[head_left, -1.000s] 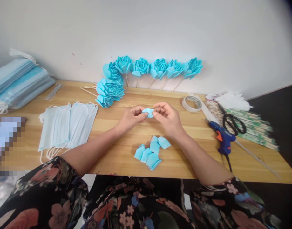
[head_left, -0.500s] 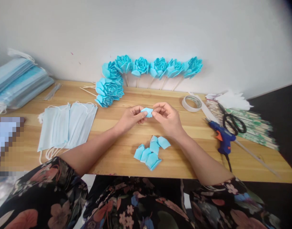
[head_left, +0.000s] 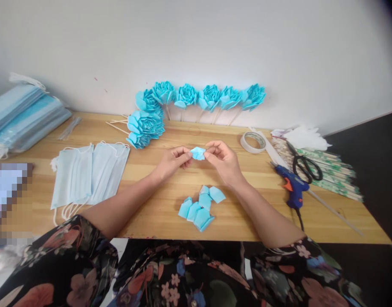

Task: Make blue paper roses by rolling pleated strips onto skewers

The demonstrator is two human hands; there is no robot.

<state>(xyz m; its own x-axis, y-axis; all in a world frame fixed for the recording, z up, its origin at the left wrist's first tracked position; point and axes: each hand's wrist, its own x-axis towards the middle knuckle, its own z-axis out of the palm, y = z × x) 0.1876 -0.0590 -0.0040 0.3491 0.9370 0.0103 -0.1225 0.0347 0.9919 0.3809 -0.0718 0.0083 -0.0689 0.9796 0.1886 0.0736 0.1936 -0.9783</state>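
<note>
A small light-blue petal piece is stretched between my two hands above the middle of the table. My left hand pinches its left edge between thumb and fingers. At the opposite edge, my right hand grips it the same way. Just below, nearer my body, several loose blue petals lie in a loose cluster on the wood. Beyond my hands, finished-looking blue flowers on thin sticks lean along the wall, and more blue flowers lie to the left.
Face masks lie at left, behind them a pack of masks. On the right are a tape roll, black scissors, a blue glue gun with a cord, a glue stick and wrapped green-white sticks.
My hands have drawn slightly apart, and more of the blue petal piece shows between them, spread flatter. The whole view has shifted a little.
</note>
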